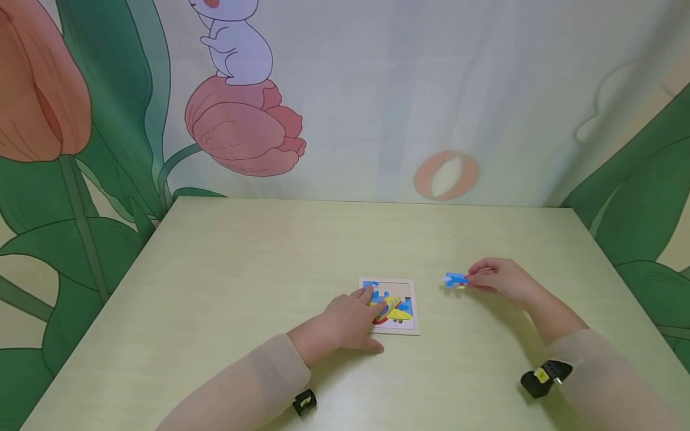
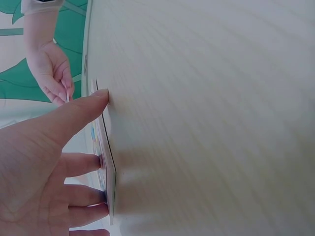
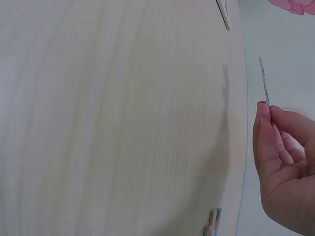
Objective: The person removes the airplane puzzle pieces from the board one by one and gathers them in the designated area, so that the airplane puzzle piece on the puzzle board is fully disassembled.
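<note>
A small square jigsaw puzzle board [image 1: 406,328] with a pale frame and a yellow airplane picture lies on the table. Part of its upper area shows bare wood. My left hand [image 1: 350,320] rests on its left side, the extended fingers [image 2: 83,195] touching the surface and covering part of the picture. The left thumb is spread apart from them. To the right of the board, my right hand [image 1: 504,278] pinches a blue jigsaw piece [image 1: 455,279] between thumb and fingertips. Seen edge-on in the right wrist view, the thin piece [image 3: 264,81] is held above the table.
Near the bottom of the right wrist view, a few stacked puzzle pieces [image 3: 214,223] lie on the light wooden table [image 1: 259,257]. Behind the table's far edge hangs a curtain [image 1: 350,120] printed with flowers and a rabbit. Each wrist wears a black device [image 1: 305,402].
</note>
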Motion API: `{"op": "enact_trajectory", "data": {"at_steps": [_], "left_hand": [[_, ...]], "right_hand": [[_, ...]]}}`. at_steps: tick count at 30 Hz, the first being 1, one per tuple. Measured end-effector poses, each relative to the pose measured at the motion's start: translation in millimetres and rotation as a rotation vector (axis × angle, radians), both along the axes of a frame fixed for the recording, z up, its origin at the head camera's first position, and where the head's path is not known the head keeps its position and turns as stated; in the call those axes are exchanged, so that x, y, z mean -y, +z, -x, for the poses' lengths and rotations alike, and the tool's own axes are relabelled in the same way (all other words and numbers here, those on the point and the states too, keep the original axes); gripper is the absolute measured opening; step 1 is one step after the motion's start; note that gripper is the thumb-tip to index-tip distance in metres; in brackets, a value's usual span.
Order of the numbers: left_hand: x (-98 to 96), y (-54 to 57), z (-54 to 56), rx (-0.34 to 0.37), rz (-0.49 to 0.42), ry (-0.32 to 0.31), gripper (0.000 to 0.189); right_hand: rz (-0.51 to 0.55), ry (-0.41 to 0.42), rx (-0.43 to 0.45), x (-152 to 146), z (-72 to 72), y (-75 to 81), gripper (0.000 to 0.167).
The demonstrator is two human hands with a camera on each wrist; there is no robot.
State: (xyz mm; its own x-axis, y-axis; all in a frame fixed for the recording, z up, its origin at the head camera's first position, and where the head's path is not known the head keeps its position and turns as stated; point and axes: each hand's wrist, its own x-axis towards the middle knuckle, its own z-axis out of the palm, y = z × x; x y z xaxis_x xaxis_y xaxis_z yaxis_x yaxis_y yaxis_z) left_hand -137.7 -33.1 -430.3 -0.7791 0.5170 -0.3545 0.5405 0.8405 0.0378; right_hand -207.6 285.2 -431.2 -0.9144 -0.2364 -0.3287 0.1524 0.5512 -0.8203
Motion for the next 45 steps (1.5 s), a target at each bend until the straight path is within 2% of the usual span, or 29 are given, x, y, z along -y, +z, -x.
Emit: {"op": "enact_trajectory", "data": {"at_steps": [10,25,39,45], "left_hand": [[0.2,-0.4,0.1,0.011,-0.006,0.01,0.083],[-0.1,-0.4,0.4,0.022,-0.007,0.014,0.084],[-0.4,1.0,0.6,0.032,-0.011,0.019,0.084],[-0.5,1.2,0.7,0.034,-0.002,0.019,0.084]], "right_hand": [[-0.087,-0.011,0.002,-17.8,0.9,0.8,0.036],[-0.249,-0.013,0.013,-31.5,-1.9,-8.9,0.036],[-0.291,0.01,-0.016,-38.2,-3.1,-10.3,0.038],[-0.313,0.0,-0.026,-37.2,-3.1,-11.3,0.033]]}}
